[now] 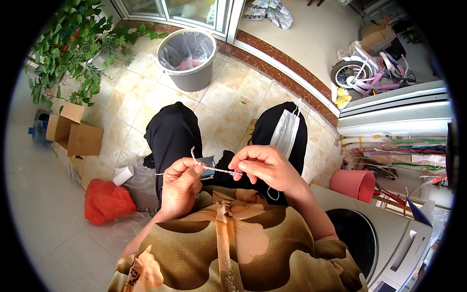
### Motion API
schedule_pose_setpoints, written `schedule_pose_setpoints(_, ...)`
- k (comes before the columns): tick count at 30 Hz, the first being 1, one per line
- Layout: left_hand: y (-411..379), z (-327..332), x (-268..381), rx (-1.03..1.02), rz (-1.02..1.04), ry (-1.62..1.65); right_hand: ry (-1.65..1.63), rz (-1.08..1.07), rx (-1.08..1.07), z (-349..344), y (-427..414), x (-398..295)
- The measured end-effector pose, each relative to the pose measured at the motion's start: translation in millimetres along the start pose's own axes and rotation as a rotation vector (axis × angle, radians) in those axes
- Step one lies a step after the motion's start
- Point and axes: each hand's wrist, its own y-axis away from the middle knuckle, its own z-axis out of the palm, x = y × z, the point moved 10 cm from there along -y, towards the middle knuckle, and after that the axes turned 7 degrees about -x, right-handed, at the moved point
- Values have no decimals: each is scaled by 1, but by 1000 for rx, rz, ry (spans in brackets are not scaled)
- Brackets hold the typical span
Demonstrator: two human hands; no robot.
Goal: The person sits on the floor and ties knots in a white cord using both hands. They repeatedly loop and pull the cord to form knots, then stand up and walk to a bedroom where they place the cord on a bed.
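A thin braided cord (220, 169) in red and white is pinched between the thumb and forefinger of my left hand (181, 186). One end of it sticks up above that hand, and the rest runs nearly straight to the right. My right hand (268, 168) has its fingers curled at the cord's right end; whether they grip it or only touch it, I cannot tell. Behind my left fingers a grey-blue flat thing (208, 162) shows in part, with more patterned cord below it. A white face mask (285, 133) lies over my right knee, in black trousers.
Ahead stands a lined grey bin (191, 78). To the left are an open cardboard box (85, 140), a red plastic bag (107, 202), a white roll (123, 176) and leafy plants (73, 47). A pink bucket (350, 184) and a washing machine (386, 226) are close on the right.
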Motion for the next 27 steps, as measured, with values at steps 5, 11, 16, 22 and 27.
schedule_pose_setpoints(5, 0, 5, 0, -57, -19, -91, 12, 11, 38, 2, -3, 0)
schedule_pose_setpoints(11, -5, 20, 1, -168, 74, -369, -6, 61, 33, 14, -14, 12)
schedule_pose_setpoints(16, -5, 26, 5, -210, 131, -520, 2, 36, 68, 20, -20, 7)
schedule_pose_setpoints(22, -5, 37, 14, -245, 176, -598, 102, -42, 101, 26, -22, -7)
schedule_pose_setpoints(27, -10, 20, -7, -183, -16, -212, -77, 2, 123, 17, -24, 4)
